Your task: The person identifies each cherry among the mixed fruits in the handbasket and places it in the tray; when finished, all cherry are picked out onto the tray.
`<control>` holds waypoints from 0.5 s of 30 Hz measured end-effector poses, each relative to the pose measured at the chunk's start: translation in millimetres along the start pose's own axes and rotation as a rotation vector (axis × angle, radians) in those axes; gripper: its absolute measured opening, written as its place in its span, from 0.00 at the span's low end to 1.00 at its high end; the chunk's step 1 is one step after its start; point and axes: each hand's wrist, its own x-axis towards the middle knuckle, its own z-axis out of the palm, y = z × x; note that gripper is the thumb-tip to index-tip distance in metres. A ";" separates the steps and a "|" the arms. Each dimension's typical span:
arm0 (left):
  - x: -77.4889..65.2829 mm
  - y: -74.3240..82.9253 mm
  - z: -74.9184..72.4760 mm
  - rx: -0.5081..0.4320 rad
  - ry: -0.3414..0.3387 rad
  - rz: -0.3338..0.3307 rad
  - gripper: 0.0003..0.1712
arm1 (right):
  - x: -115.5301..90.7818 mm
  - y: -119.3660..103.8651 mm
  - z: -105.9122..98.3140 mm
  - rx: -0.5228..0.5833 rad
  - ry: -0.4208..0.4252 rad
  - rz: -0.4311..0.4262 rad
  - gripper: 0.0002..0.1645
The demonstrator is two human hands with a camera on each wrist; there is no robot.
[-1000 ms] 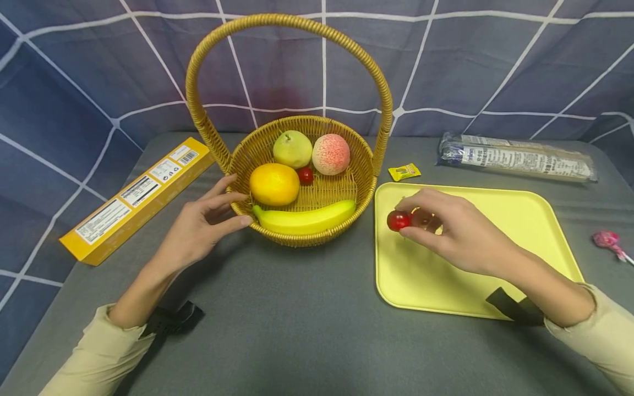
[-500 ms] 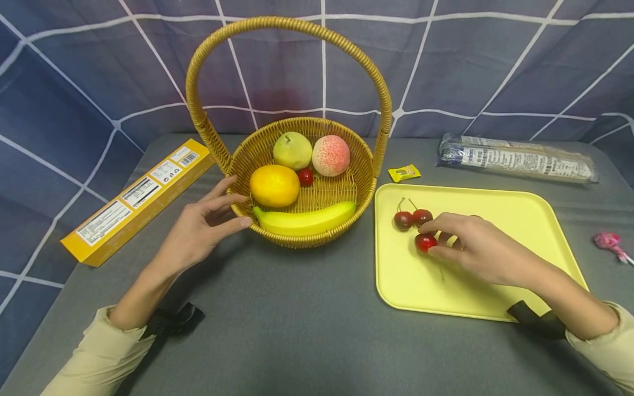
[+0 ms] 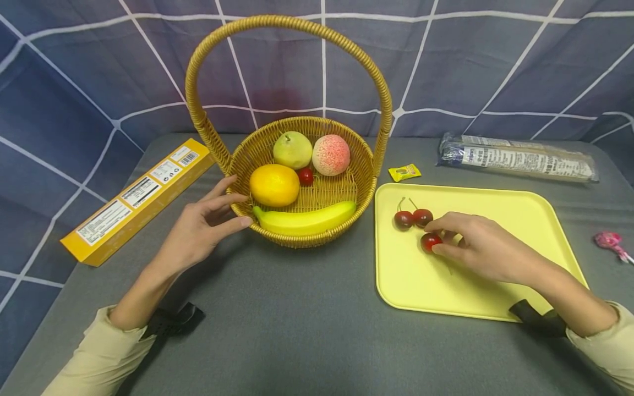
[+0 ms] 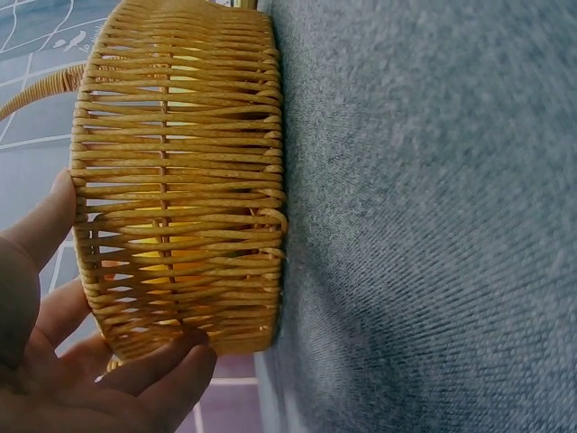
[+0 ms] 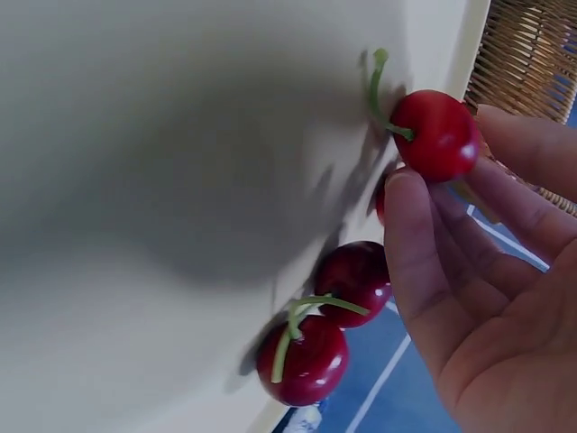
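At the left side of a wicker basket [image 3: 317,240], my left hand [image 3: 200,228] rests with spread fingers, thumb and fingertips at the rim and against the woven wall. In the basket lie a banana [image 3: 307,218], an orange fruit [image 3: 274,185], a green pear-like fruit [image 3: 292,149], a pink peach [image 3: 331,155] and one cherry [image 3: 305,176]. Over the yellow tray [image 3: 396,280], my right hand [image 3: 477,245] pinches a bright red cherry [image 5: 437,135] by its sides, its green stem free. Two dark cherries [image 3: 403,220] with stems lie close by. More cherries [image 5: 302,361] show beyond the right thumb.
Left of the basket lies a long yellow box [image 3: 138,201]. A small yellow packet [image 3: 404,172] and a clear-wrapped package [image 3: 517,158] lie behind the tray, and a pink lollipop [image 3: 611,243] to its right. The basket's tall handle [image 3: 289,22] arches overhead.
My right hand has moved right and toward me over the tray with the red cherry, uncovering the two dark cherries. It shifted only slightly in the last half second. My left hand stayed put.
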 end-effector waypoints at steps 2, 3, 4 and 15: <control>-0.2 0.0 0.0 -0.003 0.003 0.002 0.23 | 0.5 -2.2 -1.4 0.002 0.010 0.008 0.15; -0.3 0.0 0.0 -0.004 0.003 0.004 0.23 | 1.1 -3.1 -2.0 0.002 0.016 0.009 0.15; -0.3 -0.1 0.0 -0.003 0.004 0.004 0.23 | 1.8 -4.6 -2.9 0.005 0.022 0.009 0.15; -0.6 -0.2 0.6 0.000 -0.001 0.007 0.23 | 22.0 -35.1 -4.6 0.055 0.180 -0.155 0.17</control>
